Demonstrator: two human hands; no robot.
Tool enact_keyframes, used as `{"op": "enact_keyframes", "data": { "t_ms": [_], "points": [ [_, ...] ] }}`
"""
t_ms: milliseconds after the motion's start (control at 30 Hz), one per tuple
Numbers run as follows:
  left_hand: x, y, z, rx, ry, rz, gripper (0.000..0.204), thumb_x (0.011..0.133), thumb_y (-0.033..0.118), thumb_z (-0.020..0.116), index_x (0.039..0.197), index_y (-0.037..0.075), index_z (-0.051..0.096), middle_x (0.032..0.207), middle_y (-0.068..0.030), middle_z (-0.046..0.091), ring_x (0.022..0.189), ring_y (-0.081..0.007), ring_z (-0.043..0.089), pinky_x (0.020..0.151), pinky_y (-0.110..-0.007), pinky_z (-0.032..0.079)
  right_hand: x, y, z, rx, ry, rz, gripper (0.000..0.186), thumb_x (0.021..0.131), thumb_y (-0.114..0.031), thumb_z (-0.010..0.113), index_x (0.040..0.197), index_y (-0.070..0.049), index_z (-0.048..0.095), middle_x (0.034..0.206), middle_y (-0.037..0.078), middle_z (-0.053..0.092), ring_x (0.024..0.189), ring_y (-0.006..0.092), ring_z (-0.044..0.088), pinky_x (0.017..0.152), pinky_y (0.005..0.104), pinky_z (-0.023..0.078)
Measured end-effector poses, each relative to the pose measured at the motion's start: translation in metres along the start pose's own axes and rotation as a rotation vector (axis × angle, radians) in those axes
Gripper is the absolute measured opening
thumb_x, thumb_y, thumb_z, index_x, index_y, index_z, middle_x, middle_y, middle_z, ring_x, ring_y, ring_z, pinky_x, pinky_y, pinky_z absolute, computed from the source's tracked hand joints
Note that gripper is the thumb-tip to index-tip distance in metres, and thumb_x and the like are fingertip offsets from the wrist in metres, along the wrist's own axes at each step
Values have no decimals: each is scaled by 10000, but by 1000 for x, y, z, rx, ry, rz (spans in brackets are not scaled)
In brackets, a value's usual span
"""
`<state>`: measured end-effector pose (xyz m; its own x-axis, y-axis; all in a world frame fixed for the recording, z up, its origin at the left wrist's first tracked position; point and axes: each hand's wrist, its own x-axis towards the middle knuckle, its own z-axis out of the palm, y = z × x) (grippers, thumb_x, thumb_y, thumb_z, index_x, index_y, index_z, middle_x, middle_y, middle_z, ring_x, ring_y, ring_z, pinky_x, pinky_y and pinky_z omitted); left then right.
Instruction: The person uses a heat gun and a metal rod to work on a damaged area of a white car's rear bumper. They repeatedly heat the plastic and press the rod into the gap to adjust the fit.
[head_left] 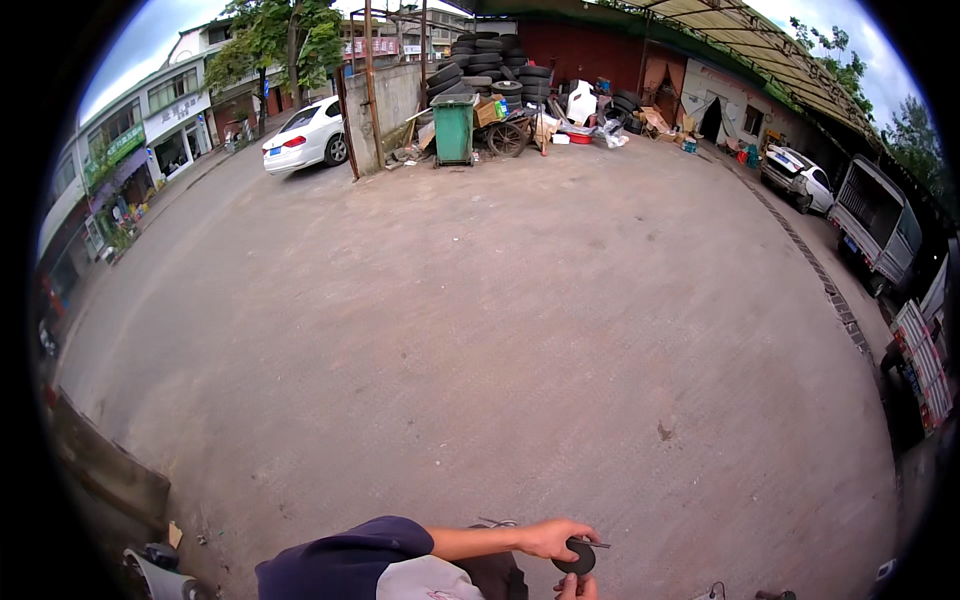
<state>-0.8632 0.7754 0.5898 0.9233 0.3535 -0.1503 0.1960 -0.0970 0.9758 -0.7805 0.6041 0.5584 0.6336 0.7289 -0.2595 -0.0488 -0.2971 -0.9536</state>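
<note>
A flat, dark round disc (574, 557) is between my two hands near the lower edge of the head view. My left hand (548, 539), reaching in from a navy sleeve, is closed on the disc from its upper left side. A thin dark rod (592, 543) sticks out to the right from under its fingers; how it meets the disc is not clear. At the bottom edge, the fingers of my right hand (577, 588) pinch the disc's lower rim. The rest of that hand is cut off.
Paved ground (480, 330) stretches ahead. At the far side are a green wheeled bin (454, 130), stacked tyres (488, 65) and a white car (306, 136). A small truck (875, 220) stands right. Cables and small items (715, 591) lie at bottom right.
</note>
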Motion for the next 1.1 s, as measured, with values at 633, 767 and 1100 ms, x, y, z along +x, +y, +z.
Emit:
{"op": "enact_keyframes", "data": {
  "t_ms": [633,767,1100],
  "points": [
    [53,-28,-41,-413,145,60,479,735,76,637,1193,53,497,947,-56,611,849,-120,549,741,-279,457,108,-28,-4,-539,-70,-299,235,867,-182,540,991,4,615,834,189,586,751,318,560,683,412,447],
    [44,-21,-39,-457,167,4,485,740,64,630,1203,49,489,1014,-75,609,913,-132,555,807,-278,458,83,-22,-13,-407,-200,-162,243,867,-145,534,1053,-1,594,822,144,620,711,238,591,658,359,468],
    [40,-26,-19,-265,73,-73,485,775,104,654,1233,92,497,1120,-68,579,1007,-152,539,891,-284,420,60,-15,-6,-656,52,-386,360,881,-179,493,1204,-21,489,909,215,614,813,372,600,740,440,468]
  ]
}}
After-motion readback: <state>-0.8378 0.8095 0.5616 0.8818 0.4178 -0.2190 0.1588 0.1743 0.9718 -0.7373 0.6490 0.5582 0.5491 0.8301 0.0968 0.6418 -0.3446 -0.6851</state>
